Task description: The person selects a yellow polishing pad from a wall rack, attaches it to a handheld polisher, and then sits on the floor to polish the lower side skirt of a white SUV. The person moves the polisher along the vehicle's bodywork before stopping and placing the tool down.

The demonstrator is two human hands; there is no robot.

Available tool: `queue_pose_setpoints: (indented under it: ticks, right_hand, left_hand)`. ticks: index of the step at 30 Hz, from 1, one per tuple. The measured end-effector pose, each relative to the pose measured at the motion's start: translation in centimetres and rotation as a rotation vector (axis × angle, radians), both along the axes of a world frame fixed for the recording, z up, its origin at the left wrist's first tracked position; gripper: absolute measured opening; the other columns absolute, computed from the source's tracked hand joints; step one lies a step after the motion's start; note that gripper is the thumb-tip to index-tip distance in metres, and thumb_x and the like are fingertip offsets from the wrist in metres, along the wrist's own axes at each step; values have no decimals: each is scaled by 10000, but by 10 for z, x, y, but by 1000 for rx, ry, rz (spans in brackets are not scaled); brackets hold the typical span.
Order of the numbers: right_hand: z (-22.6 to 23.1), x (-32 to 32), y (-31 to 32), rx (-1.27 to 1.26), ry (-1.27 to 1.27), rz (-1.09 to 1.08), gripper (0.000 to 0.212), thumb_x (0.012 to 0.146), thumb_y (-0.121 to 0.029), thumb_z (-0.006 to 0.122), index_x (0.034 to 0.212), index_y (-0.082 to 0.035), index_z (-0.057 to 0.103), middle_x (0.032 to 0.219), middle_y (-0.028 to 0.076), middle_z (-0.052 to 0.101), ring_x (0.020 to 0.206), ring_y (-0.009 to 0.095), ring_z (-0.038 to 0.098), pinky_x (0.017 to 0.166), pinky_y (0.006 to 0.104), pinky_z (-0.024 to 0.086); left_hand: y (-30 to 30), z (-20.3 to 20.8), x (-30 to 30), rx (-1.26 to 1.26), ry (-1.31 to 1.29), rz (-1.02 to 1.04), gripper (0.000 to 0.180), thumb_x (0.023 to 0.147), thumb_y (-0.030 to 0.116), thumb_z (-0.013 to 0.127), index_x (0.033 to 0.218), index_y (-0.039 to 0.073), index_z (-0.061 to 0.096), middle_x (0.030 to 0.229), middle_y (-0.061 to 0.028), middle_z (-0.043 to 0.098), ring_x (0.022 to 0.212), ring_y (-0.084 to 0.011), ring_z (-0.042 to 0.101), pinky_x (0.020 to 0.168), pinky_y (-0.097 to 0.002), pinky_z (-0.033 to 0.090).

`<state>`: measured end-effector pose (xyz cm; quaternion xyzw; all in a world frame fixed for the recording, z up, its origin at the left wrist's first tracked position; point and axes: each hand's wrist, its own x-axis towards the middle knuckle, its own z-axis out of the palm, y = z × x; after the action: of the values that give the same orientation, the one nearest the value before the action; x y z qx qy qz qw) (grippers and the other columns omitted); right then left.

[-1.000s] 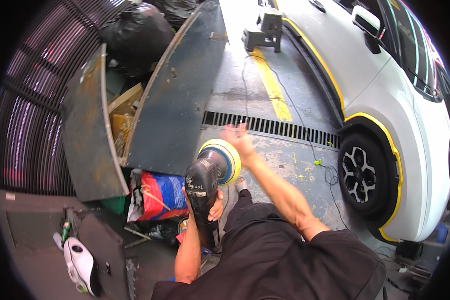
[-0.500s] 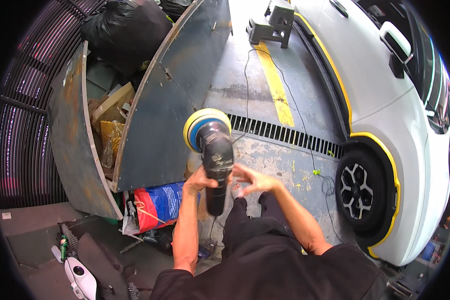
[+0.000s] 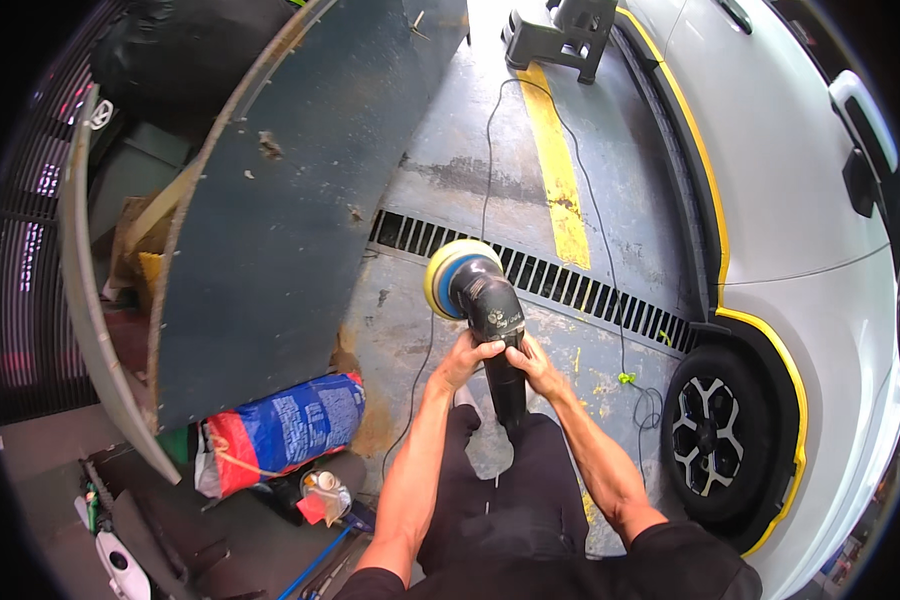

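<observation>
In front of my body I hold a black car polisher, its head with a round yellow foam pad on a blue backing plate pointing up and to the left. My left hand grips the body from the left, the thumb lying across it. From the right, my right hand closes on the same body, its thumb close to the other one. Below both hands the black handle slants down toward my legs. Fingers behind the tool are hidden.
At right stands a white car with a front wheel and yellow tape along its trim. A floor grate crosses ahead. A dark cable trails over the floor to a step stool. Left are a large grey panel and a blue-red bag.
My right hand, loose beside the polisher before, now grips it. The polisher has shifted right and slightly down in view. My view has turned, so panel and bag sit farther left.
</observation>
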<state>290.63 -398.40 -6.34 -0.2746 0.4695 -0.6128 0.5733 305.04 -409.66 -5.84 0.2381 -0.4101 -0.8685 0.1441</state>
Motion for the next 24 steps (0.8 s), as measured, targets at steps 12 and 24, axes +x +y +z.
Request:
queue_pose_setpoints:
  ticks: [12, 24]
  right_hand:
    - [-419, -20, -44, 510, 362, -172, 698, 1008, -680, 506, 965, -6, 680, 834, 11, 615, 749, 102, 529, 660, 303, 434]
    - [-568, -43, -98, 463, 402, -11, 735, 925, -776, 543, 986, -52, 653, 799, 43, 647, 661, 140, 625, 599, 309, 503]
  left_hand:
    - [8, -448, -71, -160, -344, 481, 547, 995, 509, 646, 1026, -32, 720, 895, -67, 706, 811, -146, 610, 737, -317, 491]
    - [-67, -617, -45, -323, -991, 516, 968, 956, 825, 313, 866, -59, 697, 853, -264, 713, 851, -406, 680, 779, -540, 479]
